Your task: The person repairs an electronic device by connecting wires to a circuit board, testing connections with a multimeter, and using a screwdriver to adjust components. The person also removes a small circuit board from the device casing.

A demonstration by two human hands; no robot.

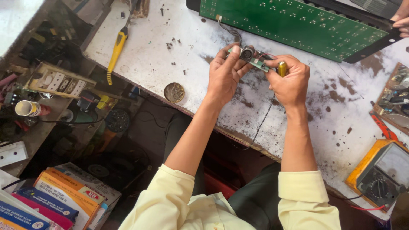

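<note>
My left hand (pixel 224 73) pinches a small green circuit board (pixel 254 59) that carries a round silver part, holding it just above a stained white workbench (pixel 179 55). My right hand (pixel 290 81) is closed around a yellow-handled tool (pixel 281 68) whose tip meets the small board. A thin black wire (pixel 263 119) trails from the board down over the bench's front edge. Another wire runs from the board up toward a large green circuit board (pixel 294 23).
A yellow-handled soldering iron (pixel 116 49) and a round metal tin (pixel 174 92) lie at left on the bench. An orange analog multimeter (pixel 381 174) sits at right, below another electronics board (pixel 394 100). Someone else's fingers (pixel 401 20) touch the top right. Boxes (pixel 59 200) and clutter fill the floor.
</note>
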